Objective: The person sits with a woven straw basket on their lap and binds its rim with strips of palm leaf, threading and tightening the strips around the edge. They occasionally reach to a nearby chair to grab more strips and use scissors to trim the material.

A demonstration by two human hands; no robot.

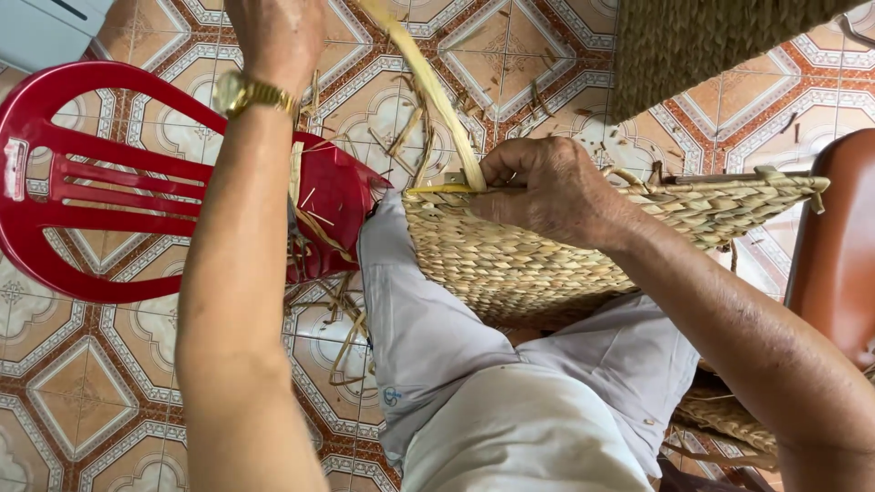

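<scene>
A woven straw basket (510,260) rests on my lap, its rim level with my right hand (547,187). That hand clamps the rim where a long pale straw strand (428,77) leaves the weave. The strand runs up and left toward my left hand (273,36), which is raised at the top edge with a gold wristwatch (241,91) on the wrist. Its fingers are cut off by the frame, so I cannot see whether it holds the strand.
A red plastic chair (100,182) lies on the patterned tile floor (82,401) at left, with loose straw scraps (346,328) beside it. Another woven piece (693,46) hangs at top right. A brown chair back (838,246) stands at the right edge.
</scene>
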